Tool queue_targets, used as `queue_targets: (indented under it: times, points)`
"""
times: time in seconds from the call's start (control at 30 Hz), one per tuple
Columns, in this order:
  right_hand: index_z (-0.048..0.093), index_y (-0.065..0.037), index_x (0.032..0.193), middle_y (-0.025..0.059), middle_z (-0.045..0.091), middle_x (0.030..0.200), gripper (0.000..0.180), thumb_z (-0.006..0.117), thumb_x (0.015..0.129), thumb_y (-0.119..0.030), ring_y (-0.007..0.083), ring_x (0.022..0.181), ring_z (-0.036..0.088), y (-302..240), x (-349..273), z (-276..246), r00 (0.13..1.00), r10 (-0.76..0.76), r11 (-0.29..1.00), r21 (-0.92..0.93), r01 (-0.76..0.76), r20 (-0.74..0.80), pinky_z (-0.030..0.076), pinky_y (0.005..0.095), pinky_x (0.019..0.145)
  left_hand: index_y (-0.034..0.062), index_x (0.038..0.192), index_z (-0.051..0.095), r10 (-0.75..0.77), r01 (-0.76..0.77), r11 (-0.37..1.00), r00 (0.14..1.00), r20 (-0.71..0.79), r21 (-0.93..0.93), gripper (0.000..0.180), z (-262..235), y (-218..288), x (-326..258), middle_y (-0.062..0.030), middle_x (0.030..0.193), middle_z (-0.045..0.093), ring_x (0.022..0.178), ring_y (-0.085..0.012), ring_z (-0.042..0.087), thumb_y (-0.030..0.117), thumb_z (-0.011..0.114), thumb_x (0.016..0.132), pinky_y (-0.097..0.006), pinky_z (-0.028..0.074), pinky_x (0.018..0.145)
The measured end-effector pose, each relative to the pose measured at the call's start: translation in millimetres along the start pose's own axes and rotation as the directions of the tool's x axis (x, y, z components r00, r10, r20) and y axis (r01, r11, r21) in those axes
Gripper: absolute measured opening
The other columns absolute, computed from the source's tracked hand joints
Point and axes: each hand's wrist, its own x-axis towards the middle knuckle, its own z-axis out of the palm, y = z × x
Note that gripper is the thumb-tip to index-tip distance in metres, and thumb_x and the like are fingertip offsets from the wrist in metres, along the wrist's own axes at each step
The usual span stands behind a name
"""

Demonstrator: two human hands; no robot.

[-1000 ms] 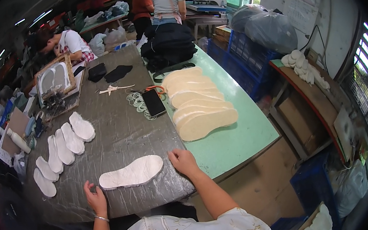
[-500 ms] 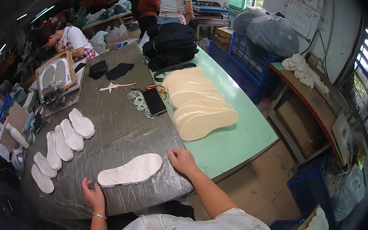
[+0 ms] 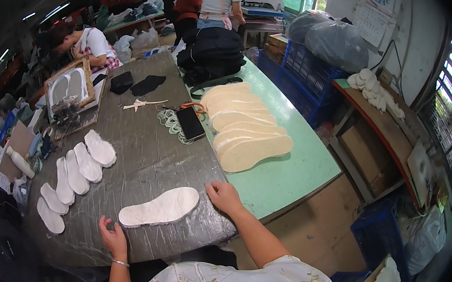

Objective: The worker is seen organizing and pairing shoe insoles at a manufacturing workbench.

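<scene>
One white fleecy insole (image 3: 160, 208) lies flat and slantwise on the dark table between my hands. Just below its heel end, my left hand (image 3: 112, 239) is open, palm partly up, with fingers loosely bent and nothing in them. Beside the toe end rests my right hand (image 3: 225, 198), back upward, fingers loosely bent and partly hidden, with no held thing showing. It appears apart from the insole. Left of the middle, several white insoles (image 3: 76, 174) lie in a slanting row. Overlapping beige insoles (image 3: 255, 151) are spread on the green tabletop beyond my right hand.
A phone (image 3: 190, 123), orange-handled scissors (image 3: 192, 105) and coiled cord (image 3: 170, 123) lie mid-table. Black fabric (image 3: 213, 56) is piled at the far end. A framed screen (image 3: 68, 89) stands at left, near a bent-over person. Blue crates (image 3: 307, 66) and a side shelf stand right.
The whole view has shifted very slightly. Both hands and the insole between them keep nearly the same places; the people behind have barely moved.
</scene>
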Motion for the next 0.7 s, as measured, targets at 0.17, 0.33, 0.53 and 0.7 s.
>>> queue_targets:
  times: [0.17, 0.33, 0.53, 0.7]
  points:
    - [0.067, -0.001, 0.076, 0.0213, 0.064, 0.071, 0.032, 0.061, 0.089, -0.030, 0.0415, 0.069, 0.063, 0.2, -0.4, 0.3, 1.000, 0.007, 1.000, -0.004, -0.007, 0.002, 0.050, 0.0481, 0.062, 0.0059, 0.135, 0.047, 0.001, -0.001, 1.000, 1.000, -0.010, -0.007, 0.053, 0.8, -1.4, 0.5, -0.0100, 0.114, 0.062, 0.064, -0.0154, 0.049, 0.007, 0.062, 0.084, -0.029, 0.044, 0.061]
    - [0.067, -0.002, 0.075, 0.0211, 0.064, 0.071, 0.032, 0.062, 0.089, -0.030, 0.0412, 0.068, 0.063, -0.4, -0.4, 0.4, 1.000, 0.010, 1.000, 0.009, -0.010, -0.004, 0.050, 0.0477, 0.062, 0.0061, 0.135, 0.047, 0.015, -0.015, 1.000, 1.000, -0.013, -0.002, 0.053, -0.5, -0.6, 0.4, -0.0095, 0.114, 0.062, 0.063, -0.0149, 0.049, 0.007, 0.062, 0.084, -0.029, 0.043, 0.060]
    - [0.068, -0.002, 0.077, 0.0211, 0.065, 0.072, 0.031, 0.062, 0.089, -0.029, 0.0409, 0.068, 0.064, -0.4, -0.8, 0.0, 1.000, 0.014, 1.000, 0.009, -0.014, -0.001, 0.050, 0.0473, 0.062, 0.0060, 0.134, 0.047, -0.001, 0.001, 1.000, 1.000, -0.016, -0.026, 0.052, -0.3, 1.6, 0.2, -0.0096, 0.113, 0.061, 0.064, -0.0146, 0.049, 0.006, 0.062, 0.084, -0.029, 0.043, 0.059]
    - [0.068, -0.002, 0.077, 0.0214, 0.065, 0.072, 0.030, 0.062, 0.089, -0.029, 0.0410, 0.068, 0.064, 2.3, -0.1, 1.1, 1.000, 0.003, 1.000, 0.023, -0.003, -0.007, 0.050, 0.0473, 0.062, 0.0058, 0.134, 0.047, -0.008, 0.008, 1.000, 1.000, -0.016, -0.028, 0.052, 0.2, 0.8, 0.7, -0.0097, 0.113, 0.061, 0.064, -0.0143, 0.049, 0.006, 0.062, 0.084, -0.028, 0.043, 0.059]
